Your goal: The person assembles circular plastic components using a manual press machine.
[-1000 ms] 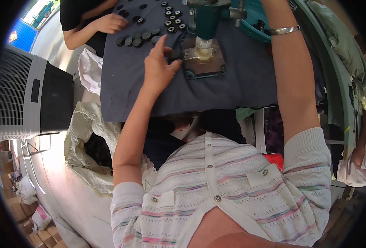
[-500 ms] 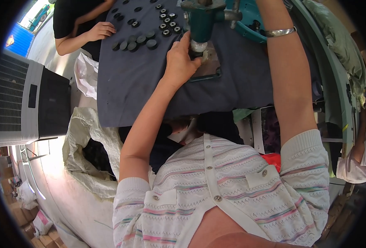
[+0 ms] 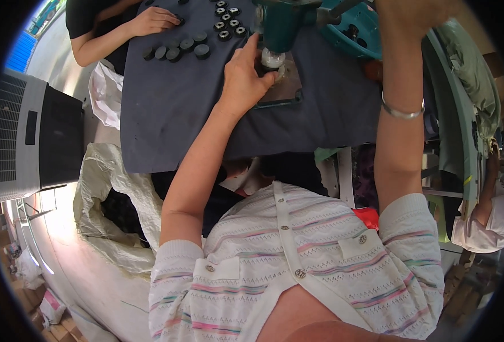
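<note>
A dark green hand press (image 3: 278, 28) stands at the table's far edge, its pale, plastic-wrapped ram (image 3: 273, 59) low over a metal base plate (image 3: 286, 85). My left hand (image 3: 243, 80) curves round the left side of the ram, thumb and fingers about a black round part (image 3: 268, 69) under it, mostly hidden. The index finger stretches up along the press. My right hand (image 3: 408, 14) is raised at the upper right near the press's lever (image 3: 346, 7). It is blurred and cut by the top edge, so its grip does not show.
Several black caps (image 3: 187, 44) and black rings with metal centres (image 3: 225, 25) lie on the grey cloth (image 3: 183, 125). A teal basin (image 3: 334, 37) holds dark parts. Another person's hand (image 3: 154, 21) works at the left. An open white sack (image 3: 92, 188) stands beside the table.
My right hand and forearm have come down and nearer, the bangle lower in view. The other person's hand has moved right over the table. My left hand stays at the ram.
</note>
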Tool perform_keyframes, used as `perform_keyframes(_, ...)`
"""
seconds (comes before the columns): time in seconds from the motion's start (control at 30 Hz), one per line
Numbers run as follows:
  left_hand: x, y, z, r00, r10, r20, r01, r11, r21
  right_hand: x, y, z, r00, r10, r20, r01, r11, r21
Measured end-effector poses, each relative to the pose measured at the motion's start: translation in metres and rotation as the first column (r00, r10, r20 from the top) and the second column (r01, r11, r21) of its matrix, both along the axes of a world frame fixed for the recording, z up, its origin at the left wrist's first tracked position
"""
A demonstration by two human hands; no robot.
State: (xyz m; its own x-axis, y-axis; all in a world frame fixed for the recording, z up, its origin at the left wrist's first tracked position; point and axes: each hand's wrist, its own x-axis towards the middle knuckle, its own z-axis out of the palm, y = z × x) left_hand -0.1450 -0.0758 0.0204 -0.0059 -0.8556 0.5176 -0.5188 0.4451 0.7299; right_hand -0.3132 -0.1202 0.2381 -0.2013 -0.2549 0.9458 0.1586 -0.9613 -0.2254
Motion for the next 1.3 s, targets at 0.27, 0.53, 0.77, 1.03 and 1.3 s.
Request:
perform_keyframes(0.27,0.002,0.0,-0.005,1.0,-0.003,-0.031,0.004,0.999,0.04,-0.051,0.057,-0.073,0.904,0.419,-0.089,-0.426,0.9,-0.095)
perform_keyframes(0.53,0.002,-0.001,-0.002,0.985,-0.048,-0.167,0.062,0.995,0.084,-0.054,0.093,-0.103,0.972,0.075,-0.221,-0.09,0.994,-0.058)
perform_keyframes(0.77,0.008,-0.002,-0.001,0.988,-0.05,-0.148,0.057,0.997,0.044,-0.055,0.122,-0.164,0.939,-0.145,-0.313,0.157,0.988,0.013)
perform_keyframes(1.03,0.0,-0.001,-0.007,0.964,-0.053,-0.261,0.091,0.987,0.136,-0.059,0.11,-0.116,0.939,-0.092,-0.332,0.092,0.996,-0.014)
perform_keyframes(1.3,0.001,-0.005,-0.01,0.968,-0.048,-0.246,0.078,0.99,0.113,-0.057,0.107,-0.113,0.937,-0.067,-0.342,0.066,0.998,-0.014)
